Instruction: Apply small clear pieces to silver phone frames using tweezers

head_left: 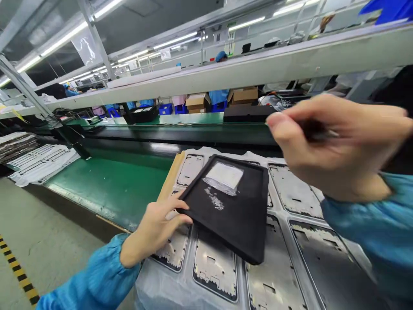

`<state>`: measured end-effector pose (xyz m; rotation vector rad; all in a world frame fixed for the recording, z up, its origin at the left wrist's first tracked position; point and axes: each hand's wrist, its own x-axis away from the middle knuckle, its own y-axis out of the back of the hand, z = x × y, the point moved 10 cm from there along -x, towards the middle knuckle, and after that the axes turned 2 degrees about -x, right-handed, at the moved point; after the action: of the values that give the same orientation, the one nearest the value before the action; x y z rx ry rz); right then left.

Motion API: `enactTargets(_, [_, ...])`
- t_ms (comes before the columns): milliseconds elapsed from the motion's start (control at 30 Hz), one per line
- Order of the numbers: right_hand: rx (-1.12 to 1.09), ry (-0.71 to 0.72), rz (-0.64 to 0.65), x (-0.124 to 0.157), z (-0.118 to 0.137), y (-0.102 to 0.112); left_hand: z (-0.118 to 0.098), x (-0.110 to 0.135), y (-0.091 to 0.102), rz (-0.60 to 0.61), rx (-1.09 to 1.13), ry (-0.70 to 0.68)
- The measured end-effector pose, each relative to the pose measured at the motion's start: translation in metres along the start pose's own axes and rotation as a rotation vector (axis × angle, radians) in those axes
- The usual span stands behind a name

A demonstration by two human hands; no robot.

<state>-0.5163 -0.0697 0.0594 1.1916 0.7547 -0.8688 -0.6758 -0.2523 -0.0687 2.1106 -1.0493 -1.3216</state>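
My left hand [158, 228] grips the near left edge of a black rectangular tray [238, 215] and holds it tilted over a moulded grey tray. A small clear plastic bag [224, 177] and some white specks lie inside the black tray. My right hand [335, 142] is raised close to the camera at the right, blurred, with its fingers closed on a thin dark object I cannot make out. Both arms wear blue sleeves.
The grey moulded tray [290, 267] holds several metal frame parts in pockets. A green conveyor belt [112, 185] runs left. A white shelf [258, 69] spans overhead. Stacked trays [35, 159] lie at the left; cardboard boxes [198, 102] and blue-clad workers are behind.
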Motion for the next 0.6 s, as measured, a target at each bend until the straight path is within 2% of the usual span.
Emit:
enactTargets(67, [0.03,-0.075,-0.035,-0.008,-0.019,-0.003,-0.012,0.0,-0.022,0.021,-0.028,-0.077])
enactTargets(100, [0.004,-0.108,0.028,-0.011,-0.029,-0.014,-0.018,0.001,-0.028,0.021,-0.055,-0.11])
enactTargets(133, [-0.049,-0.141,0.154,-0.011,-0.038,-0.031,-0.026,0.003,-0.033,0.031,-0.091,-0.145])
enactTargets(200, [-0.186,-0.204,0.49,0.001,-0.054,-0.071,-0.042,0.008,-0.043,0.101,-0.191,-0.228])
enactTargets(267, [-0.286,-0.225,0.828,0.025,-0.061,-0.105,-0.056,0.013,-0.054,0.228,-0.295,-0.314])
enactTargets(333, [-0.349,-0.227,1.113,0.052,-0.064,-0.127,-0.06,0.009,-0.056,0.325,-0.305,-0.35])
enactTargets(400, [-0.406,-0.246,1.296,0.073,-0.064,-0.137,-0.049,-0.012,-0.049,0.33,-0.217,-0.288])
enactTargets(500, [-0.46,-0.285,1.426,0.09,-0.059,-0.145,-0.006,-0.066,-0.041,0.241,-0.19,-0.086])
enactTargets(600, [-0.411,-0.284,1.455,0.095,-0.059,-0.148,0.045,-0.111,-0.068,0.335,-0.419,0.097])
